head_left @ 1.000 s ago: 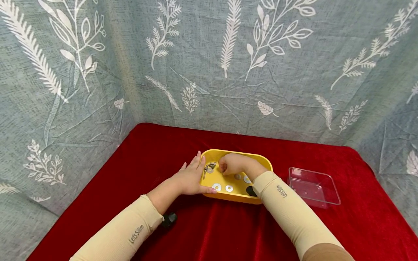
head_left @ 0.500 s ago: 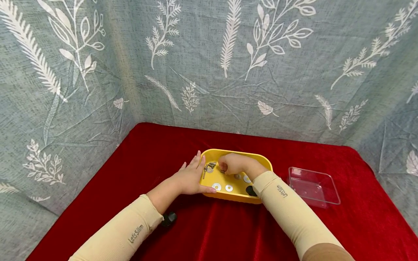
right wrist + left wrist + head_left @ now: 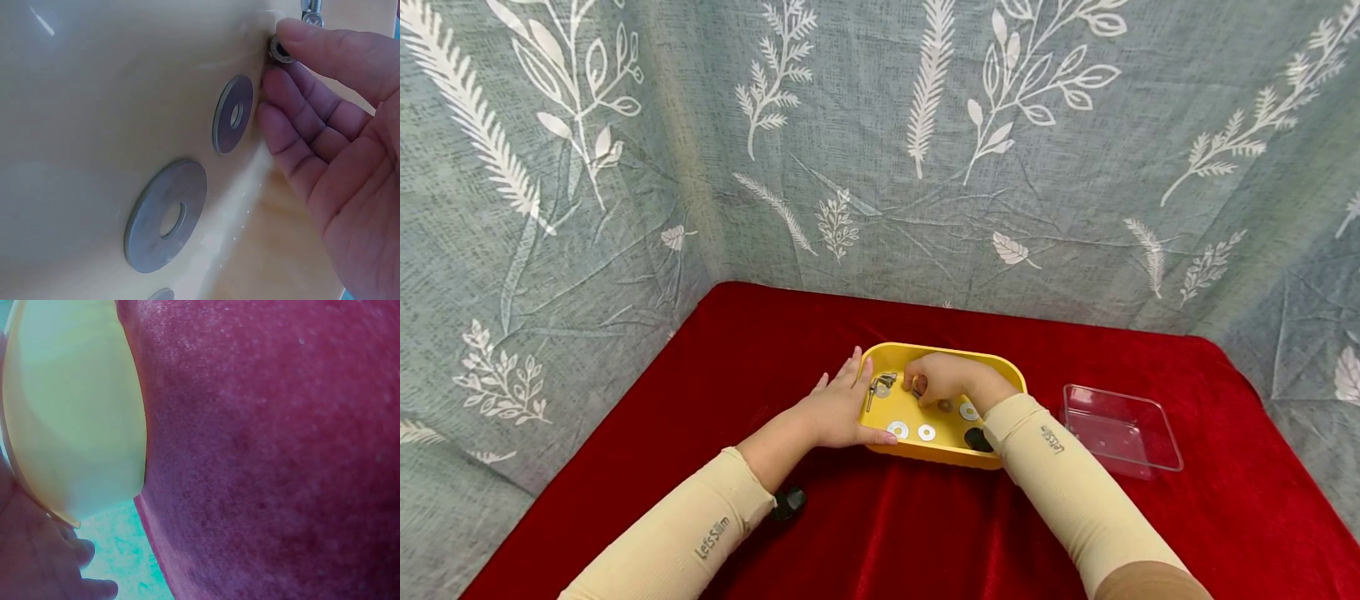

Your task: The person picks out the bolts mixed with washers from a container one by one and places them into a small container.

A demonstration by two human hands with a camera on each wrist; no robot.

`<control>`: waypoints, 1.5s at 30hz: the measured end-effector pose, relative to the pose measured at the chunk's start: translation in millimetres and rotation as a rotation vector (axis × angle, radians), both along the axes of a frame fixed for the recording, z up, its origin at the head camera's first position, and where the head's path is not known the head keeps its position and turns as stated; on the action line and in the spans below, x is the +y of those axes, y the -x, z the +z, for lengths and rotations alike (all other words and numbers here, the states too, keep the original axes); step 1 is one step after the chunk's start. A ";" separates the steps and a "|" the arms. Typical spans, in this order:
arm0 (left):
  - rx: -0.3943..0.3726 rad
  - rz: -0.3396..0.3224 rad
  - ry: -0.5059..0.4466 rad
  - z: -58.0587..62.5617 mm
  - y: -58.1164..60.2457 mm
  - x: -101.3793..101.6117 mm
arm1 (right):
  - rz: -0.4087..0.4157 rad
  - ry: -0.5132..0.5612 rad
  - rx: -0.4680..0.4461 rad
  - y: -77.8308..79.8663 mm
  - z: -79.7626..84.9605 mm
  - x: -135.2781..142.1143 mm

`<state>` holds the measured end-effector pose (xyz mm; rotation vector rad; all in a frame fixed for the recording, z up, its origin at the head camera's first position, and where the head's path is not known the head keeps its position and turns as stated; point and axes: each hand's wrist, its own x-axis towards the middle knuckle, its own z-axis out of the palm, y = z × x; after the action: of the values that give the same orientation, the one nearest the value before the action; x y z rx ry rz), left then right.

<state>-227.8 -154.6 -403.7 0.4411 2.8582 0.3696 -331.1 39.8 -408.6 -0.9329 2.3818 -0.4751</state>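
My left hand (image 3: 838,412) rests against the left end of a yellow plastic bin (image 3: 925,454), fingers straight along the outside and thumb lying over the front rim. The left wrist view shows the bin's pale outer wall (image 3: 75,412) beside the hand. Inside the bin, my right hand (image 3: 943,379) pinches a small metal bolt with a round socket head (image 3: 282,50) between thumb and fingers, close to the floor. Flat steel washers (image 3: 165,215) lie near it, several across the bin floor. Metal bolts (image 3: 886,380) and a thin screw (image 3: 870,397) are grouped at the left end.
A clear plastic box (image 3: 1172,440) stands right of the bin on the red velvet cloth (image 3: 760,350). A black object (image 3: 977,440) shows beside the right wrist, another black one (image 3: 790,502) under the left wrist. A patterned grey-green curtain (image 3: 880,167) hangs behind.
My right hand has shifted slightly right inside the bin, and the metal bolt between its fingers shows more. The left hand and the bin stay in place.
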 end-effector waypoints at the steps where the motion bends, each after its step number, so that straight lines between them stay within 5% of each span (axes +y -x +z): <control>1: -0.002 0.002 0.001 0.3 -0.1 0.1 | 0.000 0.000 0.003 0.4 -0.3 0.3; 21: -0.014 0.013 -0.009 -0.1 -1.0 0.1 | -0.012 0.008 0.001 0.0 2.0 2.8; 28: -0.010 0.011 -0.008 -0.8 -1.5 -0.1 | 0.053 0.054 0.139 0.3 13.6 3.8; 45: -0.025 0.018 -0.022 2.3 -2.8 0.4 | 0.066 0.237 0.080 -6.4 42.9 12.0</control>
<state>-225.0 -154.1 -401.5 0.4116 2.8388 0.4074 -324.7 51.8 -365.7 -1.1504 2.3930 -0.7184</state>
